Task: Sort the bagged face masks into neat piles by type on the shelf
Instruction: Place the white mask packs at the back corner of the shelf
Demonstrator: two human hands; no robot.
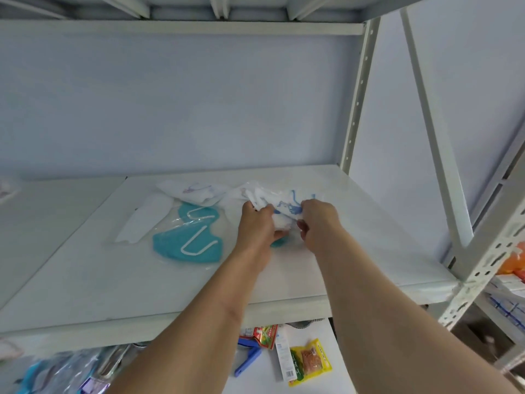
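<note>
From the head camera, both hands reach onto the white shelf [355, 251]. The left hand [257, 223] and right hand [316, 223] each pinch a crumpled clear bag holding a white mask with blue print [284, 206], lifted slightly near the shelf's back. Left of them lie a bagged teal mask [187, 240], a flat white bagged mask [142, 220] and another white one [196, 191].
</note>
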